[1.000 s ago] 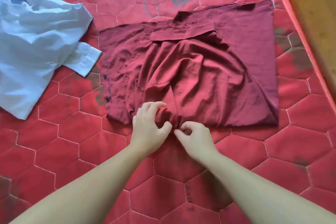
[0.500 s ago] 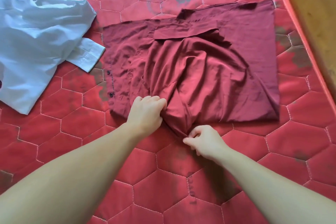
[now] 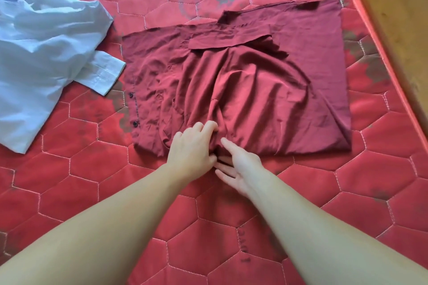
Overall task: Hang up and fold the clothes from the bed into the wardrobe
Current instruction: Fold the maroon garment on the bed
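Note:
A maroon shirt [image 3: 254, 90] lies partly folded on the red quilted mattress [image 3: 92, 180], collar towards the far side and a row of dark buttons along its left edge. My left hand [image 3: 192, 146] is at the near hem, fingers bent over a bunch of cloth and thumb below it, gripping the fabric. Right beside it, my right hand [image 3: 238, 166] is turned on its side with straight fingers. Its fingertips touch the hem, and some slip just under the edge.
A crumpled white shirt [image 3: 46, 53] lies at the left, its cuff nearly touching the maroon shirt. The mattress edge [image 3: 370, 37] runs diagonally at the right, with wooden floor [image 3: 393, 7] beyond it. Bare mattress lies near me.
My left hand moved up and right onto the hem bunch. My right hand let go of its pinch, opened, and slid its straight fingers towards the hem beside the left hand.

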Motion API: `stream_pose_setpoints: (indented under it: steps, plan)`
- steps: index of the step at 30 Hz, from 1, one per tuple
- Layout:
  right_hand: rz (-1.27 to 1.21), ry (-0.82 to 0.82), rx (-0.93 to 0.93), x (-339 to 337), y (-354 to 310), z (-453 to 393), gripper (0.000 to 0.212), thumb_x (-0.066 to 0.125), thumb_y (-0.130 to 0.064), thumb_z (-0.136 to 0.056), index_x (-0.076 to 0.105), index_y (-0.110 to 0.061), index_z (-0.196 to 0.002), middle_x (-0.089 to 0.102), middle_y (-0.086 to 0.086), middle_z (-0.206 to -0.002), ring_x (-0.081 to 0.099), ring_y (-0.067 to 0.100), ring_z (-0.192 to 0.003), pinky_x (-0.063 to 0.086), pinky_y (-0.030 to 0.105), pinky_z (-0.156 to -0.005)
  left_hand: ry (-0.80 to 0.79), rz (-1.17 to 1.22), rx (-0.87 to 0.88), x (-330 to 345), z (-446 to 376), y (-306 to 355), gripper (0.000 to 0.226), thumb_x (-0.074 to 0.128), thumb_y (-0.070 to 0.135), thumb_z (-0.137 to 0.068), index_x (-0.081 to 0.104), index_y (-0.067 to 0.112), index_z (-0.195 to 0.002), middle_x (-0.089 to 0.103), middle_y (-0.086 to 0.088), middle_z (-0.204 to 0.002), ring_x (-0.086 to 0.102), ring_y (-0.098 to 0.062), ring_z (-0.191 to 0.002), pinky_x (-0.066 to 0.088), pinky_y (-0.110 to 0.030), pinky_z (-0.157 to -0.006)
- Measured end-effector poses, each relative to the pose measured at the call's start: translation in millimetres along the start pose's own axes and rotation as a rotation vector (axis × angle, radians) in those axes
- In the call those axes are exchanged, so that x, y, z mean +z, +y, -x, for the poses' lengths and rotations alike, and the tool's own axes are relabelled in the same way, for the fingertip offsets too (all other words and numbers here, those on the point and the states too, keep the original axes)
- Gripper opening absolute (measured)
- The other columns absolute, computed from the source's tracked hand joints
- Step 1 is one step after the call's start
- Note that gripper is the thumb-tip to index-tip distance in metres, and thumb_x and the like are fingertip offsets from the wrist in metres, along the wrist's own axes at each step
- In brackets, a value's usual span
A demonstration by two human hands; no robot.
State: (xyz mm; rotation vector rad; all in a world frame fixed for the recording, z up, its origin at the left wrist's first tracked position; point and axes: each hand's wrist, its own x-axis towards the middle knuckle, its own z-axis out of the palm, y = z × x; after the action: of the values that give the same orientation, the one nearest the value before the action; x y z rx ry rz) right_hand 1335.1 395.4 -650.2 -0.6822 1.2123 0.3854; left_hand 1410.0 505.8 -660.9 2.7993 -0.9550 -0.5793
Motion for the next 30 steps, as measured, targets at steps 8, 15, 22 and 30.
stream_pose_setpoints:
  steps: [8, 15, 22, 30]
  plan:
    - [-0.112, -0.179, -0.098, -8, -8, 0, 0.011, 0.062, 0.000, -0.083, 0.069, -0.009, -0.085, 0.071, 0.006, -0.087, 0.067, 0.021, -0.091, 0.051, 0.039, -0.096, 0.197, -0.108, 0.233, -3, -9, -10, 0.044, 0.071, 0.017, -0.055, 0.053, 0.019, -0.095, 0.054, -0.002, -0.079, 0.056, -0.030, -0.067, 0.039, -0.036, -0.056]
    - [-0.240, 0.063, -0.163, -79, -39, 2, 0.041, 0.064, -0.042, -0.088, 0.060, -0.017, -0.119, 0.069, 0.008, -0.106, 0.067, 0.020, -0.094, 0.054, 0.039, -0.080, -0.060, -0.291, 0.134, 5, -6, 1, 0.047, 0.050, 0.001, -0.077, 0.041, 0.023, -0.117, 0.055, -0.001, -0.094, 0.062, -0.032, -0.077, 0.021, -0.032, -0.050]
    - [-0.466, 0.518, -0.283, -128, -74, 8, 0.031, 0.068, -0.031, -0.089, 0.056, -0.008, -0.106, 0.064, 0.008, -0.097, 0.069, 0.019, -0.078, 0.056, 0.031, -0.062, -0.177, -0.189, 0.064, 8, -18, 22, 0.051, 0.057, 0.048, -0.076, 0.035, 0.025, -0.115, 0.058, 0.002, -0.106, 0.063, -0.027, -0.095, 0.036, -0.034, -0.073]
    - [-0.392, 0.610, -0.281, -152, -90, -2, 0.033, 0.080, -0.029, -0.078, 0.051, -0.013, -0.078, 0.053, 0.002, -0.067, 0.050, 0.012, -0.050, 0.037, 0.020, -0.039, -0.354, -0.032, -0.014, -3, -28, 21, 0.058, 0.041, 0.079, -0.070, 0.035, 0.028, -0.097, 0.059, 0.009, -0.105, 0.059, -0.019, -0.097, 0.040, -0.038, -0.086]
